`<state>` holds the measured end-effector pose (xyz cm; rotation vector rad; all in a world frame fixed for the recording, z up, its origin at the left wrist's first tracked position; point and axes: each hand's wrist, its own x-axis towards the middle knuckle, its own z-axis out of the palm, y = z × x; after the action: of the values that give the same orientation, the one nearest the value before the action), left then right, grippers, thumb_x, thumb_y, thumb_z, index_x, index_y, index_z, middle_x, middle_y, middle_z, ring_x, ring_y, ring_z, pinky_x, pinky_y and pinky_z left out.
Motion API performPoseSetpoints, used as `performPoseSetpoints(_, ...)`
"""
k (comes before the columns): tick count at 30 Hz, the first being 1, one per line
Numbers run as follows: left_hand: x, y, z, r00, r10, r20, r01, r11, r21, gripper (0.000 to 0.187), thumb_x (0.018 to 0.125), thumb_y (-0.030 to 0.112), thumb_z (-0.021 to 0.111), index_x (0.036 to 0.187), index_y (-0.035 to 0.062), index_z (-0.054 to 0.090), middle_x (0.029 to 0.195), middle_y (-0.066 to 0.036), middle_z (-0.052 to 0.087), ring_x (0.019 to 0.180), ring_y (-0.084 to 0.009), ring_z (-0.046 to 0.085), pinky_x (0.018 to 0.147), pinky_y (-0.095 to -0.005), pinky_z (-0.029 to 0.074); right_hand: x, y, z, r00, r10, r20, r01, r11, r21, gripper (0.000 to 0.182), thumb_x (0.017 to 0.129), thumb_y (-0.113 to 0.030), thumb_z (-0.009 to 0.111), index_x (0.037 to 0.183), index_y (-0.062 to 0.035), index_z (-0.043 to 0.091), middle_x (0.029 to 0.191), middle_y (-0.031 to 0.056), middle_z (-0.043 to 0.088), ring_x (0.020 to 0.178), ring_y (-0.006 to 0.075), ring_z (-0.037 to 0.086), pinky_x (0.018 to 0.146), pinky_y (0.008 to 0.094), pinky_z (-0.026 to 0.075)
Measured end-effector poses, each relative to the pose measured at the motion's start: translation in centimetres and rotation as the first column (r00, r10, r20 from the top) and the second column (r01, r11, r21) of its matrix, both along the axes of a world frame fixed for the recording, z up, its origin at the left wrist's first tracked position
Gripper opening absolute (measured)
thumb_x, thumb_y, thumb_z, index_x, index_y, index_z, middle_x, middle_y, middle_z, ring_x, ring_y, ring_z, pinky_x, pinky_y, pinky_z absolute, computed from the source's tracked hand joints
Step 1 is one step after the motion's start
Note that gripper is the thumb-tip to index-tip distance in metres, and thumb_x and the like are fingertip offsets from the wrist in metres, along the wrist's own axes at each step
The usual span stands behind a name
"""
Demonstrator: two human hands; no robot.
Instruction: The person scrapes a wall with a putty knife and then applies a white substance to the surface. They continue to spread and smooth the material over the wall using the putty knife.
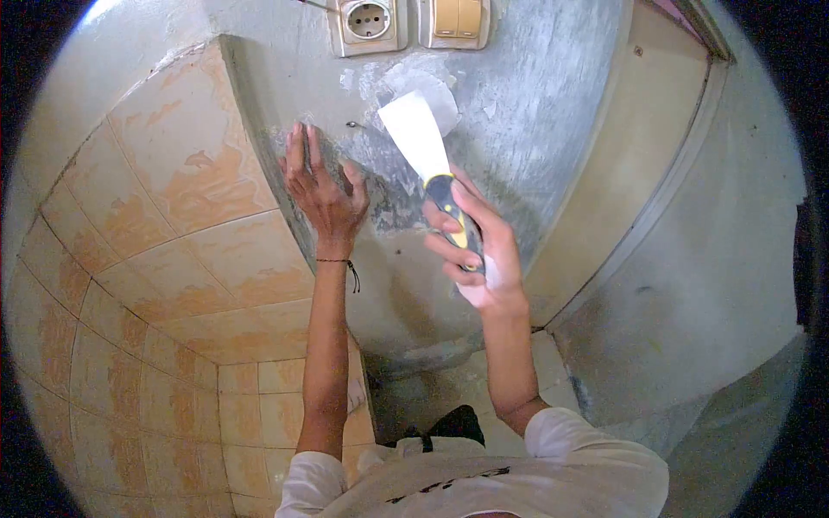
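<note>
Evidently bracing, the left hand (324,192) lies flat, fingers spread, on the grey wall (535,112); the right hand (475,250) grips a putty knife (423,142) by its handle, blade on the white filler patch (432,86).

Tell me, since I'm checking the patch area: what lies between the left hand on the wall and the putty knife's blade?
In the head view, only bare grey wall with one small screw or nail separates the left hand from the putty knife.

The right hand (475,246) is gripping a putty knife (427,160), its white blade lying against the grey wall (535,104) below a socket (367,22); the left hand (324,186) is pressing flat beside it.
</note>
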<state>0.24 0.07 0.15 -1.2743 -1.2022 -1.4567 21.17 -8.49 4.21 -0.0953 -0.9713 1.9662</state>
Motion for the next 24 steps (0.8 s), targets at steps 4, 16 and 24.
performPoseSetpoints(4, -0.1, 0.0, 0.0, 1.000, 0.004, 0.004, -0.004, 1.000, -0.014, 0.065, 0.083, 0.019, 0.054, 0.144, 0.0019, 0.037, 0.148, -0.016, 0.037, 0.139, -0.0333, 0.032, 0.115, -0.0510, 0.023, -2.3, 2.3, -0.6, 0.999, -0.038, 0.016, 0.038, 0.999, 0.001, 0.042, 0.100, -0.026, 0.048, 0.141, -0.0191, 0.041, 0.076, -0.0007, 0.042, 0.043, 0.0035, 0.033, 0.029, 0.0164, 0.021)
performPoseSetpoints(16, 0.0, -0.1, -0.3, 1.000, -0.026, 0.005, 0.026, 0.999, -0.018, 0.067, 0.082, 0.018, 0.055, 0.144, 0.0020, 0.038, 0.148, -0.016, 0.036, 0.139, -0.0333, 0.031, 0.115, -0.0515, 0.022, -2.0, 1.7, -0.4, 0.997, -0.068, 0.041, 0.068, 0.998, -0.004, 0.048, 0.100, -0.026, 0.049, 0.146, -0.0209, 0.037, 0.075, -0.0005, 0.041, 0.044, 0.0034, 0.032, 0.029, 0.0157, 0.019)
performPoseSetpoints(24, 0.0, -0.5, -0.4, 1.000, -0.016, 0.001, 0.016, 1.000, -0.023, 0.066, 0.082, 0.018, 0.055, 0.144, 0.0021, 0.038, 0.148, -0.016, 0.037, 0.139, -0.0334, 0.032, 0.115, -0.0514, 0.023, -0.9, 0.5, -0.5, 0.996, -0.079, 0.040, 0.080, 0.997, -0.017, 0.043, 0.100, -0.027, 0.050, 0.142, -0.0188, 0.042, 0.075, -0.0007, 0.043, 0.044, 0.0030, 0.032, 0.029, 0.0161, 0.020)
